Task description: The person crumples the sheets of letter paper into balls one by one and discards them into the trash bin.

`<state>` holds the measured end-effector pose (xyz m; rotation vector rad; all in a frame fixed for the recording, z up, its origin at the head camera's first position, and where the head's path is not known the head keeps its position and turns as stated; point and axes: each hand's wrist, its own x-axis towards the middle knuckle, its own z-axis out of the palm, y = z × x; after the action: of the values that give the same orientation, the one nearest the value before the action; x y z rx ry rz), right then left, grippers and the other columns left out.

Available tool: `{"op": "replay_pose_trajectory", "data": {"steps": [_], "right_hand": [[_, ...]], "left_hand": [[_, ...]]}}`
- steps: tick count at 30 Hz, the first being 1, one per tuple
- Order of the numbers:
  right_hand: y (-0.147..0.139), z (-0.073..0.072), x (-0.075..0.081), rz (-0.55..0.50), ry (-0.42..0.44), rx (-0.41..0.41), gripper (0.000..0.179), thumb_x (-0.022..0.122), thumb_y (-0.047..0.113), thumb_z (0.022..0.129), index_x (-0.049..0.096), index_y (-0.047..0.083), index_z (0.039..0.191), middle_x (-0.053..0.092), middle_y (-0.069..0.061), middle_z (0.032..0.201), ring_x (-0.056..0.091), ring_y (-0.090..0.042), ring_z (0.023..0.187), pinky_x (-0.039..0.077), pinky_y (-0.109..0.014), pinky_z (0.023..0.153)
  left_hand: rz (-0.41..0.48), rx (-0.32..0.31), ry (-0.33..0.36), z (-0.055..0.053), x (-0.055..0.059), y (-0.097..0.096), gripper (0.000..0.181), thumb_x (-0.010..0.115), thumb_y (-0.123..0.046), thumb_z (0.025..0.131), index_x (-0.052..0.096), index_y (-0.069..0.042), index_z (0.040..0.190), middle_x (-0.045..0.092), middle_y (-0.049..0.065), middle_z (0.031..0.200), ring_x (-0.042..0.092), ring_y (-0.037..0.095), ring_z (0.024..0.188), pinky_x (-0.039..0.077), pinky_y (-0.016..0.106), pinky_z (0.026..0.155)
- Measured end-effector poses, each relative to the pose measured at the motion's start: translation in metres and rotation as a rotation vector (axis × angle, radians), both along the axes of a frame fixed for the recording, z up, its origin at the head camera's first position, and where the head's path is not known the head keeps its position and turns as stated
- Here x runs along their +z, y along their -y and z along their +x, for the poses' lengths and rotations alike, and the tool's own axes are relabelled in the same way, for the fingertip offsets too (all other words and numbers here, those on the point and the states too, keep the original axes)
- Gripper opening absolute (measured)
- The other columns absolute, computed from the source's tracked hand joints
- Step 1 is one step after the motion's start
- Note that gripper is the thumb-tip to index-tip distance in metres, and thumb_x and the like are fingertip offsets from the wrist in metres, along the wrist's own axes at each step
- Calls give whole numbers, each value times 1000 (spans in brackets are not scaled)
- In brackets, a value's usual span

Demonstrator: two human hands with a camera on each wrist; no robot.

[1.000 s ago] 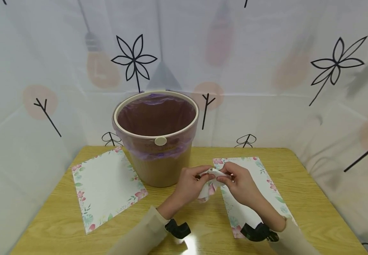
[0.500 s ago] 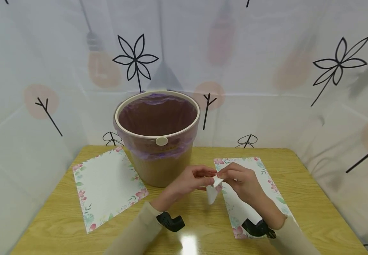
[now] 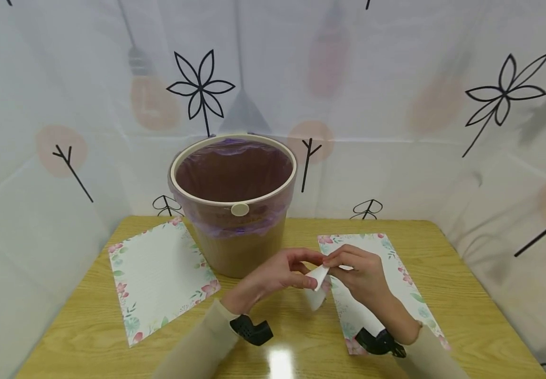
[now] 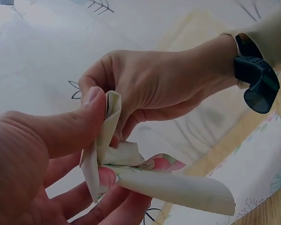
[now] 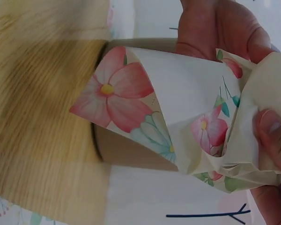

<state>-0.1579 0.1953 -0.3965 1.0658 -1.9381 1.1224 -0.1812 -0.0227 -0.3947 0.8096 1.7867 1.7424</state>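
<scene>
Both hands hold a crumpled, folded sheet of flower-printed paper (image 3: 319, 273) above the table, in front of the bin. My left hand (image 3: 277, 273) has its thumb on one side of the paper and fingers on the other. My right hand (image 3: 365, 271) pinches the paper's upper end with its fingertips. In the left wrist view a twisted strip of the paper (image 4: 105, 136) stands under the left thumb, while a loose flap curls out to the right. The right wrist view shows a pink-flowered corner of the paper (image 5: 114, 89) hanging free.
A beige bin (image 3: 240, 252) with a purple liner bag (image 3: 235, 223) stands behind my left hand. One flower-bordered sheet (image 3: 159, 284) lies on the wooden table (image 3: 88, 316) to the left. Another sheet (image 3: 367, 310) lies beneath my right forearm. A patterned cloth (image 3: 386, 173) hangs behind.
The paper has turned between the hands and shows more of its white side. The left hand has spread its thumb from its fingers; the right has turned its knuckles upward.
</scene>
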Motion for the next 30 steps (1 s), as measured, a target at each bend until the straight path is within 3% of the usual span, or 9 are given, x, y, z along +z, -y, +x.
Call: {"op": "replay_pose_trajectory", "data": {"steps": [3, 5, 11, 16, 20, 24, 28, 30], "right_hand": [[0, 1, 1, 2, 19, -43, 21, 78, -12, 77, 74, 9, 78, 70, -5, 78, 69, -17, 73, 54, -15, 73], [-1, 1, 2, 2, 20, -66, 17, 79, -8, 80, 74, 9, 79, 70, -5, 78, 69, -18, 73, 54, -15, 74], [0, -3, 1, 22, -15, -125, 41, 81, -26, 58, 74, 9, 78, 70, -2, 78, 70, -21, 71, 54, -15, 72], [-1, -4, 4, 55, 13, -109, 42, 80, -26, 59, 74, 11, 77, 70, -2, 81, 70, -22, 73, 54, -15, 71], [-3, -3, 9, 69, 100, -59, 38, 79, -23, 65, 76, 11, 81, 71, -1, 88, 70, -22, 81, 54, -17, 74], [-9, 0, 10, 34, 270, 60, 32, 71, -21, 78, 76, 6, 94, 71, -7, 100, 68, -18, 96, 56, -24, 78], [-15, 2, 12, -77, 460, 154, 23, 61, -16, 90, 71, -1, 104, 67, -15, 106, 65, -16, 103, 56, -26, 82], [-17, 2, 14, -101, 541, 152, 17, 60, -12, 93, 69, -2, 105, 66, -17, 107, 64, -17, 104, 55, -26, 83]], "left_hand": [[-21, 43, -89, 3, 0, -3, 50, 76, -1, 87, 63, -8, 134, 64, 1, 129, 63, 14, 94, 53, 27, 78], [-35, 89, -160, 6, 0, -6, 49, 76, -2, 86, 63, -5, 133, 66, 4, 128, 62, 11, 94, 52, 26, 79], [-56, 237, -288, 16, 0, -18, 41, 75, -3, 87, 66, 2, 127, 69, 10, 121, 63, 8, 99, 51, 22, 78], [-69, 305, -311, 21, 1, -21, 38, 74, 0, 88, 67, 1, 125, 70, 8, 120, 64, 12, 104, 52, 20, 76], [-82, 335, -322, 20, 1, -20, 38, 74, -1, 88, 68, -1, 125, 70, 7, 121, 64, 14, 107, 52, 21, 78], [-90, 362, -341, 20, 1, -20, 37, 75, -2, 87, 69, -2, 124, 70, 6, 120, 65, 13, 106, 53, 22, 77], [-102, 377, -437, 20, 0, -20, 33, 77, 0, 85, 73, -3, 117, 72, 6, 114, 67, 8, 101, 53, 21, 76], [-108, 382, -491, 20, 0, -21, 30, 78, 0, 84, 75, -4, 113, 73, 5, 110, 67, 6, 96, 53, 20, 75]]}}
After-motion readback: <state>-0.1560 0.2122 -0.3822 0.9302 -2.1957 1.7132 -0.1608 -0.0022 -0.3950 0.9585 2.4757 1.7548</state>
